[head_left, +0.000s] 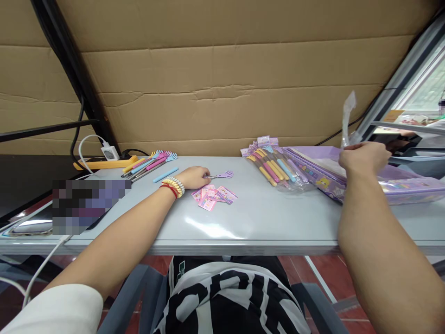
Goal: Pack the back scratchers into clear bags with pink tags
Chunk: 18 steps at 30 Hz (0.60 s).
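My left hand (196, 178) rests on the table with its fingers closed around a back scratcher (226, 175); its purple claw end and a bit of metal shaft stick out to the right. Just below that hand lie several small pink printed cards (208, 197), overlapping. A loose blue handle (166, 174) lies left of it. Raised at the right, my right hand (364, 157) grips a clear plastic bag (347, 113) over a purple printed box (314, 172). Packed back scratchers (273, 164) in clear bags with header cards lie against the box's left side.
Unpacked back scratchers (151, 164) form a pile at the back left, near a yellow bar (106, 163) and a white charger (110, 151). A phone (33, 227) with a cable lies at the left edge. A cardboard wall (222, 93) closes the back.
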Motion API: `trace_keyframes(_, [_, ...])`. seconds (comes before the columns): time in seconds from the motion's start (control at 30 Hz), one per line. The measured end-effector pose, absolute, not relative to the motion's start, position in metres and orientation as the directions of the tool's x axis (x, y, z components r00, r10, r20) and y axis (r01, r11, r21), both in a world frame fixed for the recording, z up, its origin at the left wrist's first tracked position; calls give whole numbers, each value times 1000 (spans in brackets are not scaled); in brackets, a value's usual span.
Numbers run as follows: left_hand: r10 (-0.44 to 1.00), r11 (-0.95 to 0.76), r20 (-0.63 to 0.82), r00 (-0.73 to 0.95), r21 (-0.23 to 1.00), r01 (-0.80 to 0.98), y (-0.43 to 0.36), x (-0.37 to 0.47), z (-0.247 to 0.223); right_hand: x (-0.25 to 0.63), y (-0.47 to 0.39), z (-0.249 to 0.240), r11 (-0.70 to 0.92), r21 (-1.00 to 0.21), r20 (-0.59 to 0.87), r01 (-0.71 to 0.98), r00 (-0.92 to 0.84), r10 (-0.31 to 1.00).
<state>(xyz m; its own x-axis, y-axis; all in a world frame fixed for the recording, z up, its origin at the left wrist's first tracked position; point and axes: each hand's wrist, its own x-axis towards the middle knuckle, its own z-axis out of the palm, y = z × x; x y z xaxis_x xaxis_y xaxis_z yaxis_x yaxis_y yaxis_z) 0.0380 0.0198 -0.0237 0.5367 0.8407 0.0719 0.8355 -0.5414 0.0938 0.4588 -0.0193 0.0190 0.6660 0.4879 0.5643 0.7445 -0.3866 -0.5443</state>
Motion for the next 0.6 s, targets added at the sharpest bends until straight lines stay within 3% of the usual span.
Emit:
trace_keyframes(0.1, [841, -541, 73, 536, 99, 835, 20, 38, -24, 452, -22, 22, -421, -703, 453, 572, 818, 355])
trace_keyframes(0.23, [844, -536, 69, 532, 101, 838, 21, 38, -24, 442, -23, 23, -335, -700, 516, 630, 772, 372])
trace_keyframes(0.43, [844, -536, 62, 533, 99, 838, 21, 38, -24, 399, -15, 26, 12, -436, 735, 900, 349, 581])
trace_keyframes(0.6, [843, -539, 73, 534, 99, 837, 19, 38, -24, 335, -3, 10, 410, -176, 714, 895, -171, 679])
